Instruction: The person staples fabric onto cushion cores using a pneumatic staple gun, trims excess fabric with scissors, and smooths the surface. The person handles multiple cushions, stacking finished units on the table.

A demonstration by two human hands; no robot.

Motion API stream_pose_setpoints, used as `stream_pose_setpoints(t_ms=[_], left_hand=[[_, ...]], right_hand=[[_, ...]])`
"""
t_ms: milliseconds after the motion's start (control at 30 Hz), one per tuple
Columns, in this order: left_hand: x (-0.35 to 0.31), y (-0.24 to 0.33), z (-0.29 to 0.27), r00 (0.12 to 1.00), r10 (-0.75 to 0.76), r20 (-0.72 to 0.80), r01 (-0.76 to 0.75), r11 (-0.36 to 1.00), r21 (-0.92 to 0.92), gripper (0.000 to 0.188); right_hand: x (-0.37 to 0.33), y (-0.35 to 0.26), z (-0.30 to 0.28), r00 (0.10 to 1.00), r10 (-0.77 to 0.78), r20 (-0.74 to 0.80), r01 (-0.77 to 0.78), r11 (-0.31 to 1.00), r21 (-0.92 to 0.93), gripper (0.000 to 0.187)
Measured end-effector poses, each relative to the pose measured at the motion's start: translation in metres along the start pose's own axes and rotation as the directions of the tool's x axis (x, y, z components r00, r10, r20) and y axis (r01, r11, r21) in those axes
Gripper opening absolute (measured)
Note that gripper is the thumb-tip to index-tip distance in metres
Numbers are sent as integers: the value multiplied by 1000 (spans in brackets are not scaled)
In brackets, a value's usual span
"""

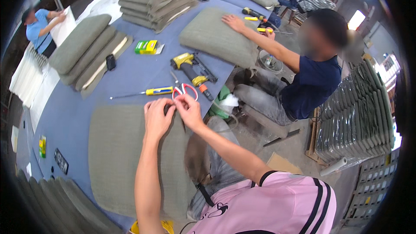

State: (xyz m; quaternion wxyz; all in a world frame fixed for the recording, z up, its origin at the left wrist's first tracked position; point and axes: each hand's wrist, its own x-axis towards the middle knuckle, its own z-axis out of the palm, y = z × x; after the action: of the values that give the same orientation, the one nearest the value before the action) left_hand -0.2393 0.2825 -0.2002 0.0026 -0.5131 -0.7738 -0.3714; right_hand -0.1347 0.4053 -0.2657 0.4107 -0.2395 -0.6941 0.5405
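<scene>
A flat grey-green fabric cushion [117, 160] lies before me on the blue-covered table. At its far right corner my left hand [158, 119] has its fingers closed on the cushion's edge. Close against it, my right hand [188, 109] pinches the same edge; the fingertips of both hands nearly meet and hide the exact spot they grip. Just beyond my fingers are red-and-white-handled scissors [185, 92] and a screwdriver with a yellow handle [159, 91]. A yellow-and-black air stapler [190, 70] rests farther off.
Cushions are stacked at the far side [158, 0] and on the left [82, 52]. A green-and-yellow box [147, 47] lies between them. A co-worker [310, 78] in dark blue sits at the right, one hand on another cushion [212, 34]. A phone [61, 161] lies at the left.
</scene>
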Motion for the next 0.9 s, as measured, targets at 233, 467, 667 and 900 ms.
stream_pose_setpoints(t_ms=[233,467,667,900], left_hand=[[-2,-2,-4,998,-32,-48,30,999,-33,20],[-1,-4,2,986,-142,-83,139,989,-47,12],[-2,-8,5,993,-63,-97,69,995,66,11],[-3,-13,7,991,1,-133,8,998,64,13]], right_hand=[[-5,-9,-1,985,-166,47,166,986,12,11],[-7,-14,-4,981,-178,76,182,983,-38,13],[-7,-13,-3,971,-231,54,234,970,-60,15],[-5,-18,-2,975,-217,58,222,969,-110,13]])
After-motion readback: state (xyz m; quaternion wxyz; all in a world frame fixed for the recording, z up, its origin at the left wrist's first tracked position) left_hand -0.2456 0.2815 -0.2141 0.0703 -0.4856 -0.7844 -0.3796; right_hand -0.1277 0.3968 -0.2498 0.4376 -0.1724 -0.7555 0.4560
